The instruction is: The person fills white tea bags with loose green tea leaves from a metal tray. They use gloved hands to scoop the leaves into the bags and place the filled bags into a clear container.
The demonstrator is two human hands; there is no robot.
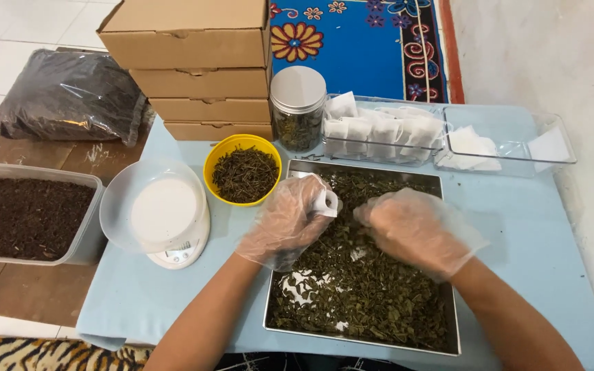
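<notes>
Left hand: the left hand point(289, 221), in a loose clear plastic glove, is gripping a small white paper filter bag point(325, 203) between thumb and fingertips, the fingers closed on it, so that its mouth is facing the other hand.
Right hand: the right hand point(415, 231), gloved the same way, is curling its fingers together over the leaves just beside the bag; whether it is pinching any leaves I cannot tell.
Bag's place: the bag is hanging just above the upper left part of the tray, likely so anything spilled is falling back onto the leaves.
Tray: the shallow rectangular steel tray point(449, 343) is lying directly in front of the person, spread with dried green leaf pieces point(372, 295), bare metal showing in patches.
Yellow bowl: a round yellow plastic bowl point(242, 168) of darker, finer leaves is sitting just left of the tray.
Scale: a small white kitchen scale point(173, 227) is carrying an upturned clear lid, near the left hand.
Supplies behind: a clear jar with a silver lid point(298, 108) and two clear plastic boxes of white filter bags point(382, 130) are standing along the tray's far edge, within reach.
Left side: a clear tub of dark brown loose material point(27, 218) is resting beyond the blue cloth's edge, with stacked brown cardboard boxes point(194, 62) behind.
</notes>
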